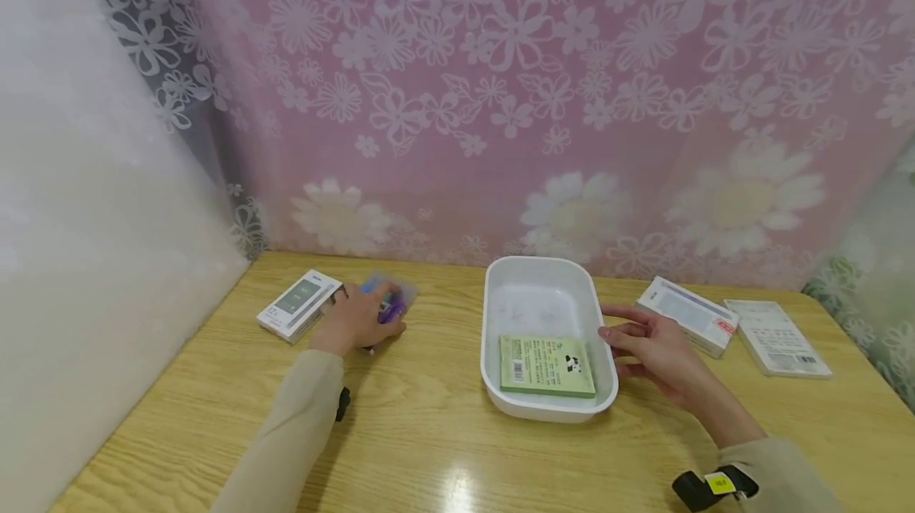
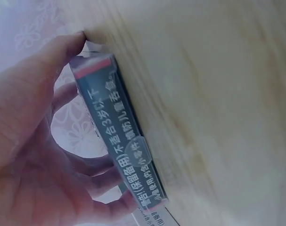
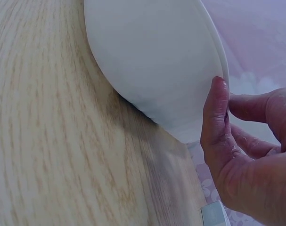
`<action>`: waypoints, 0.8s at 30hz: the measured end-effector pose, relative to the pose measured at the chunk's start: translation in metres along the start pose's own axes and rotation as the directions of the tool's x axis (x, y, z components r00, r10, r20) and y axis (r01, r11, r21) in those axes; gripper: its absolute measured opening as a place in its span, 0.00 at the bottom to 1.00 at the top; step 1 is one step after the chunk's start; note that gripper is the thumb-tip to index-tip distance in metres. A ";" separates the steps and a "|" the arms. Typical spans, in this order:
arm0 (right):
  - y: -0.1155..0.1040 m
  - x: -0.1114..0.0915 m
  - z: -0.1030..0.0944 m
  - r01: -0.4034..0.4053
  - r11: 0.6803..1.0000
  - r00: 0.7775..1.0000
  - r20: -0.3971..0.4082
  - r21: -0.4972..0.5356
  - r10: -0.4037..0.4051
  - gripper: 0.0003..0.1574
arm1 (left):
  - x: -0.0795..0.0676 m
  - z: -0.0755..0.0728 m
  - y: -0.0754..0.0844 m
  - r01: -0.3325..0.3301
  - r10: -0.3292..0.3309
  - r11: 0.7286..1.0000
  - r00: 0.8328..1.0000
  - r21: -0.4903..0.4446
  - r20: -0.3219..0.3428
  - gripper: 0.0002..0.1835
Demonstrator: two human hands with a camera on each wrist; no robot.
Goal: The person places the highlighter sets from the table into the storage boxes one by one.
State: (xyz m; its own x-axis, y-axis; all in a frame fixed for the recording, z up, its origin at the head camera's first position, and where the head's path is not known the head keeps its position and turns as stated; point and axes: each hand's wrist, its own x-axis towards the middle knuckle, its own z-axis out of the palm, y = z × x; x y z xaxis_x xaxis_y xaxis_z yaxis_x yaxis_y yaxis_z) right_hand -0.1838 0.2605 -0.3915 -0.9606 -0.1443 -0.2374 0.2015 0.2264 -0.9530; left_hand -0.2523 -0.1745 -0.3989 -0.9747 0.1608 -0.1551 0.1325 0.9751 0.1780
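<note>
On the left of the head view, my left hand [image 1: 353, 318] grips a small flat box in clear wrap [image 1: 391, 308], with blue and purple on it. The left wrist view shows the dark printed edge of this box [image 2: 117, 132], thumb at one end and fingers at the other; its face is mostly hidden. A white plastic basin [image 1: 539, 271] stands mid-table, and my right hand [image 1: 654, 350] pinches its right rim between thumb and fingers. Inside the basin's near end lies a green flat box [image 1: 546, 366] with a panda picture.
Left of my left hand lies a white box [image 1: 300, 306] with a grey-green panel. Beyond my right hand are another white box [image 1: 688, 314] and a flat white pack with a barcode [image 1: 777, 337]. A pink flowered curtain [image 1: 500, 100] hangs behind the wooden table [image 1: 429, 433].
</note>
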 end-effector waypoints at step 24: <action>0.000 -0.002 0.001 0.019 1.000 1.000 -0.003 0.009 -0.019 0.42 | -0.011 -0.013 0.000 -0.158 0.155 0.987 0.979 -0.011 -0.133 0.33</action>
State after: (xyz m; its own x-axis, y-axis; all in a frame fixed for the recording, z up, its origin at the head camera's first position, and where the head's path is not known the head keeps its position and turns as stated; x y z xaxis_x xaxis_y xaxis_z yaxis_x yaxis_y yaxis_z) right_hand -0.1815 0.2603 -0.3911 -0.9649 -0.1462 -0.2184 0.1845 0.2152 -0.9590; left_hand -0.2437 -0.1788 -0.3848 -0.9576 0.2881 0.0051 0.2827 0.9357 0.2111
